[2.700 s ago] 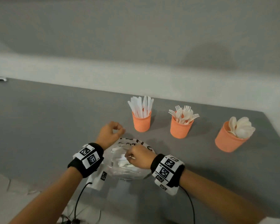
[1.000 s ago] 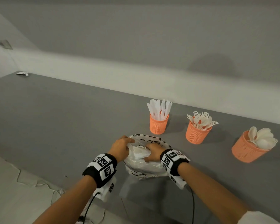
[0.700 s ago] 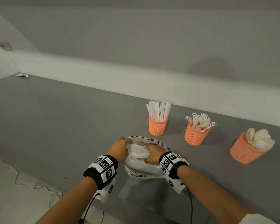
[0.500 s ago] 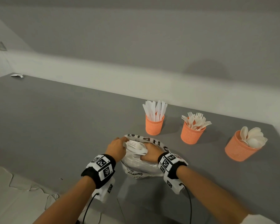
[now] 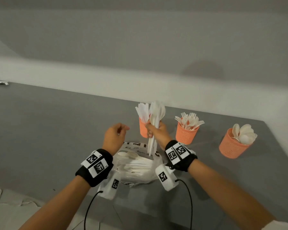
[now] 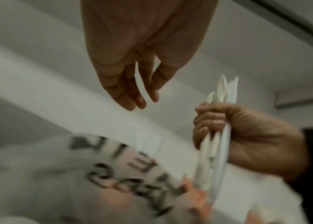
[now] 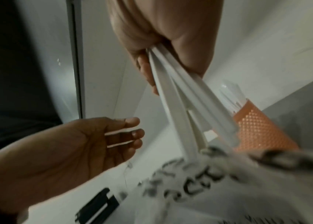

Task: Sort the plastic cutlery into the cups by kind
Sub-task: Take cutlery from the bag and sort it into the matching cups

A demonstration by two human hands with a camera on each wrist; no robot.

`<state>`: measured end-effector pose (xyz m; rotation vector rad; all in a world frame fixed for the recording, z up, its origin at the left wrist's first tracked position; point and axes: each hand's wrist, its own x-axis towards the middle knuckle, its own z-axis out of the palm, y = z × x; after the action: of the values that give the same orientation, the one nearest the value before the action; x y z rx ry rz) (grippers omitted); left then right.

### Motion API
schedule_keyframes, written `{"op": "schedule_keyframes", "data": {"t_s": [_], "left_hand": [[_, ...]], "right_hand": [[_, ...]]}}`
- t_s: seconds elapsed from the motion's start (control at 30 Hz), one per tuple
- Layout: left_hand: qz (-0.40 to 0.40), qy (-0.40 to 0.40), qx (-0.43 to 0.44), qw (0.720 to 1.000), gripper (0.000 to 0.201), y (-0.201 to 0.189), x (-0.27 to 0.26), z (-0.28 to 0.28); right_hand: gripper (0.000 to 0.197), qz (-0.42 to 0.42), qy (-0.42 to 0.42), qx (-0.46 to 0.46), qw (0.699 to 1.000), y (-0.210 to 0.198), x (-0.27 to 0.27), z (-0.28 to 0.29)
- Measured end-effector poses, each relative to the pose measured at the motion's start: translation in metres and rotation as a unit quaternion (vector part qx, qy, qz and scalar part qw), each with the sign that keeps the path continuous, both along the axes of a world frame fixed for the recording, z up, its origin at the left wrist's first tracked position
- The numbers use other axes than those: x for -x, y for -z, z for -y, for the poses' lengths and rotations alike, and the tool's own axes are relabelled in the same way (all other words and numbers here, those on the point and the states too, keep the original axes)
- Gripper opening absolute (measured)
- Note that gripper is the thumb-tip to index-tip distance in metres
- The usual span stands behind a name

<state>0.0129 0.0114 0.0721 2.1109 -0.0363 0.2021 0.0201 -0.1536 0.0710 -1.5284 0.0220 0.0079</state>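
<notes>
My right hand grips a bunch of white plastic cutlery upright above the clear plastic bag, which still holds more white cutlery. The same bunch shows in my fist in the left wrist view, and its handles fan out below my palm in the right wrist view. My left hand hovers left of the bunch, fingers relaxed and holding nothing. Behind stand three orange cups: one with knives, one with forks, one with spoons.
The cups and bag sit on a grey table that ends at a white wall ledge. Cables hang from my wrist cameras at the table's near edge. A small scrap lies far left.
My right hand has lifted a bunch of cutlery out of the bag and raised it. My left hand has let go of the bag and risen beside it.
</notes>
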Motion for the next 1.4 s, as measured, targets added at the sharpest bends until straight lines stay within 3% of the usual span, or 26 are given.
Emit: {"op": "schedule_keyframes", "data": {"t_s": [0.07,0.2,0.4,0.5,0.57,0.7,0.77,0.87,0.97,1.07,1.2,1.3,1.4], "left_hand": [[-0.062,0.011,0.170,0.983,0.020,-0.012,0.000,0.020],[-0.239,0.046,0.394,0.886,0.022,-0.021,0.003,0.065],[-0.438,0.116,0.425,0.784,0.053,0.001,0.001,0.133],[-0.473,0.153,0.475,0.726,0.064,0.002,0.003,0.163],[-0.468,0.178,0.493,0.712,0.060,0.000,0.003,0.182],[-0.459,0.225,0.423,0.749,0.063,0.003,-0.001,0.209],[-0.449,0.235,0.354,0.786,0.066,0.005,-0.005,0.219],[-0.347,0.275,0.315,0.840,0.043,0.000,-0.010,0.233],[-0.270,0.293,0.274,0.875,0.019,-0.008,-0.015,0.248],[-0.235,0.274,0.240,0.901,0.039,-0.004,-0.023,0.262],[-0.218,0.222,0.262,0.914,0.021,0.002,-0.027,0.275],[-0.227,0.256,0.264,0.902,0.018,0.003,-0.032,0.275],[-0.272,0.314,0.276,0.867,0.019,0.000,-0.035,0.271]], "right_hand": [[0.025,0.019,0.037,-0.054,0.998,-0.012,-0.002,0.018],[0.025,0.036,0.111,-0.112,0.987,-0.022,-0.003,0.052],[0.020,0.033,0.176,-0.128,0.975,-0.019,0.004,0.090],[0.016,0.032,0.182,-0.103,0.977,-0.008,0.007,0.103],[0.016,0.033,0.189,-0.089,0.977,0.000,0.011,0.112],[0.018,0.016,0.221,-0.086,0.971,0.010,0.017,0.134],[0.021,0.007,0.236,-0.068,0.969,0.014,0.017,0.148],[0.026,0.008,0.242,-0.008,0.970,0.018,0.017,0.165],[0.017,0.004,0.240,0.092,0.966,0.030,0.015,0.171],[0.026,-0.018,0.211,0.188,0.959,0.041,0.014,0.171],[0.023,-0.024,0.174,0.241,0.954,0.037,0.021,0.172],[0.014,-0.042,0.082,0.128,0.988,0.026,0.025,0.185],[0.008,-0.116,-0.006,-0.010,0.993,0.018,0.028,0.195]]}}
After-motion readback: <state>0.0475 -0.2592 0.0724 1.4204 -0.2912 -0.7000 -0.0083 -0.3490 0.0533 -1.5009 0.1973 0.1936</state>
